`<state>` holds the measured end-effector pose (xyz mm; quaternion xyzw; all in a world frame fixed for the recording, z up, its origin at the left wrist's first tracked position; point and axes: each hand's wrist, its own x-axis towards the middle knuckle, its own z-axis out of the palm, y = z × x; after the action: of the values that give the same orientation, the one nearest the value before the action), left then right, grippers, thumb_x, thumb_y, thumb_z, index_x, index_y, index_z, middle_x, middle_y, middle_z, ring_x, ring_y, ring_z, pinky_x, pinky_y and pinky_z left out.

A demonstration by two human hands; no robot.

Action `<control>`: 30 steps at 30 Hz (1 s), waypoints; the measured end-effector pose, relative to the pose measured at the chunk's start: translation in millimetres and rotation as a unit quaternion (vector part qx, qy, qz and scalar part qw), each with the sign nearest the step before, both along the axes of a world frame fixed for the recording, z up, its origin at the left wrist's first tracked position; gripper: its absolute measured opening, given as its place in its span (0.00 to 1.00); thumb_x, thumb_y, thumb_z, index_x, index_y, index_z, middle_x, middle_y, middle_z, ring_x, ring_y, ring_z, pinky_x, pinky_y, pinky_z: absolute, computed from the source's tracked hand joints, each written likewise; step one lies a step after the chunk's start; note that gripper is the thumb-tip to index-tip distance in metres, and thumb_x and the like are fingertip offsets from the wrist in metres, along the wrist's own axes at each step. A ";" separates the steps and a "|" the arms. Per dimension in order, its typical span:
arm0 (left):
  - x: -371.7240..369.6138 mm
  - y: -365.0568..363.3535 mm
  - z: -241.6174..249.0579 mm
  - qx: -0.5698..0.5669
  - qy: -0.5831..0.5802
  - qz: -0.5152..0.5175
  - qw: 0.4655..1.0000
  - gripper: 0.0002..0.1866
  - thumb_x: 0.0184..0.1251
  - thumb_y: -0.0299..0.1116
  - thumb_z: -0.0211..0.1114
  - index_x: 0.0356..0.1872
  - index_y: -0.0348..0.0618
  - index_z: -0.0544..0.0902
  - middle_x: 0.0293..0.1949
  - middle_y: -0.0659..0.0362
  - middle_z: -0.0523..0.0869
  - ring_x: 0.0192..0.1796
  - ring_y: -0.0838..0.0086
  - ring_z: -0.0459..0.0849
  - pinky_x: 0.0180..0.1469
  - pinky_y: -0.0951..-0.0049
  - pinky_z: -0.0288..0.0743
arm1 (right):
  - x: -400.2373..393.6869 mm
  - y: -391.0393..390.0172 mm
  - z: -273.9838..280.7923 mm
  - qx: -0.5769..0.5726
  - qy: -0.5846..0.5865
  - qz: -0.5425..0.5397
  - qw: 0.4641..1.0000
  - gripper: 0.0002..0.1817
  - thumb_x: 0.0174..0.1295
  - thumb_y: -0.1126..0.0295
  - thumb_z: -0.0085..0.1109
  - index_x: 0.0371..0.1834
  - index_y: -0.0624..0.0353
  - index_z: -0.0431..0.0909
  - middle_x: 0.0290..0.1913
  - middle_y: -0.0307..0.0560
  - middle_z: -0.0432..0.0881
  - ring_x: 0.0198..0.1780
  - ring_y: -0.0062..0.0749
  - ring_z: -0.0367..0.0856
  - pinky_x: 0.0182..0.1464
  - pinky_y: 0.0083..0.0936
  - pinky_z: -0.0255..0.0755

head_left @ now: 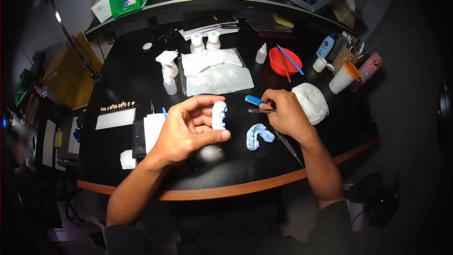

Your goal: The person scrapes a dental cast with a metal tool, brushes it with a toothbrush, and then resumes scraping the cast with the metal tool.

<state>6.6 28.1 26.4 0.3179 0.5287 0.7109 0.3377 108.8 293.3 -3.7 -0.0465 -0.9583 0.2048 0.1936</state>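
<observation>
My left hand [186, 130] holds up a white dental cast [219, 115], gripped between thumb and forefinger with the other fingers curled behind. Over the table to the right, my right hand [289, 112] has its fingers closed on a slim metal tool [259, 110] whose rounded end points left. A blue-bristled brush [254, 99] sits right at those fingertips; its far end is hidden by them. Below lies a pale blue horseshoe-shaped dental cast [258, 137]. Metal tweezers [291, 150] rest beside it, partly under my right wrist.
A crumpled white mass [311, 103] stands beside my right hand. Further back are a red bowl [285, 61] with two brushes across it, a dropper bottle [261, 54] and a paper-covered slab [217, 79]. At left lies a tooth shade guide [116, 117]. Cups and bottles stand back right.
</observation>
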 end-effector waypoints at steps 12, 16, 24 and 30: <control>5.7 2.1 -7.5 -0.041 0.097 0.070 0.992 0.31 0.54 0.18 0.84 0.61 0.29 0.81 0.42 0.54 0.90 0.40 0.79 0.91 0.43 0.82 0.87 | 7.5 -53.1 30.4 -0.078 0.179 0.274 0.942 0.12 0.55 0.77 0.79 0.42 0.67 0.91 0.29 0.50 0.88 0.26 0.35 0.83 0.30 0.28 0.73; 1.8 2.1 -10.2 -0.062 0.077 0.051 0.994 0.33 0.56 0.18 0.83 0.64 0.29 0.80 0.44 0.54 0.89 0.43 0.80 0.91 0.44 0.82 0.87 | 10.8 -31.2 34.0 -0.019 0.163 0.253 0.953 0.11 0.55 0.79 0.77 0.41 0.70 0.90 0.28 0.50 0.88 0.25 0.36 0.83 0.30 0.27 0.74; 3.9 0.6 -7.7 -0.042 0.053 0.002 0.998 0.35 0.61 0.17 0.79 0.70 0.28 0.76 0.54 0.48 0.88 0.48 0.76 0.90 0.51 0.80 0.87 | 8.9 -48.6 34.1 -0.041 0.198 0.246 0.948 0.12 0.53 0.79 0.77 0.41 0.67 0.90 0.28 0.50 0.88 0.26 0.38 0.83 0.31 0.29 0.75; -5.0 1.7 -18.7 -0.008 0.022 -0.046 0.999 0.34 0.66 0.18 0.75 0.73 0.28 0.72 0.56 0.51 0.87 0.51 0.75 0.89 0.56 0.75 0.88 | 9.6 -19.7 34.9 -0.025 0.179 0.225 0.958 0.09 0.54 0.79 0.76 0.38 0.69 0.90 0.29 0.52 0.89 0.26 0.37 0.85 0.30 0.29 0.74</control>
<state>1.6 29.8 7.7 0.3549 0.5266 0.6832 0.3604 118.4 273.6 31.2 0.2027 -0.8884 0.2717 0.3095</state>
